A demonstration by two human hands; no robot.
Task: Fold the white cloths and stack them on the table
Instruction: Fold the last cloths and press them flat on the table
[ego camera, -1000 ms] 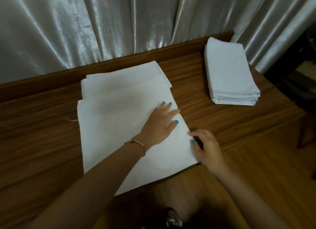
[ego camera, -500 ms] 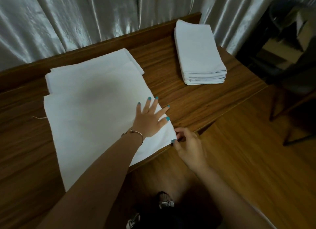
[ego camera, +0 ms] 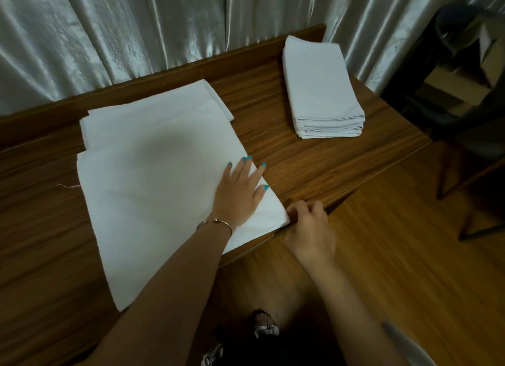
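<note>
While left hand [ego camera: 240,193] presses flat on the spread white cloth [ego camera: 153,185] mid-worktop | right hand [ego camera: 306,218] pinches its near-right corner | advice: lift corner, carry across, match edges | folded stack [ego camera: 319,92] far right

Left hand [ego camera: 240,193] lies flat, fingers spread; right hand [ego camera: 308,223] curls, fingertips pinching.

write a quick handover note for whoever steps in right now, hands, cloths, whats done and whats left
Left hand: flat, fingers spread, pressing the spread white cloth near its right edge.
Right hand: fingers curled at that cloth's near right corner, at the table edge; seems to pinch it.
Another cloth lies under it, showing at the far side.
Done: folded stack at the far right of the table.
Left: fold the spread cloth, then the one beneath, and add both to the stack.
</note>
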